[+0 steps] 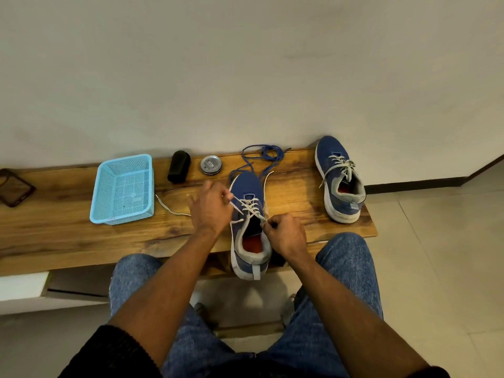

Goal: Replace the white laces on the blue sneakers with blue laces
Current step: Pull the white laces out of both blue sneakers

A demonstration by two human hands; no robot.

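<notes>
Fingers of both hands pinch white lace (252,207) over wooden bench (68,236), against a white wall (245,64).

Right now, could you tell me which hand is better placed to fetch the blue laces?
Probably the left hand: it pinches the white lace nearer the toe, closer to the blue laces than the right hand.

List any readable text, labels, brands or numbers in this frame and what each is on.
None can be read.
Round tin by the wall: the lid carries print, too small and blurred to read.
Light blue basket: a small mark on the near rim, illegible.
Near sneaker and far sneaker: no legible brand.
Black brush-like object: no visible text.
</notes>
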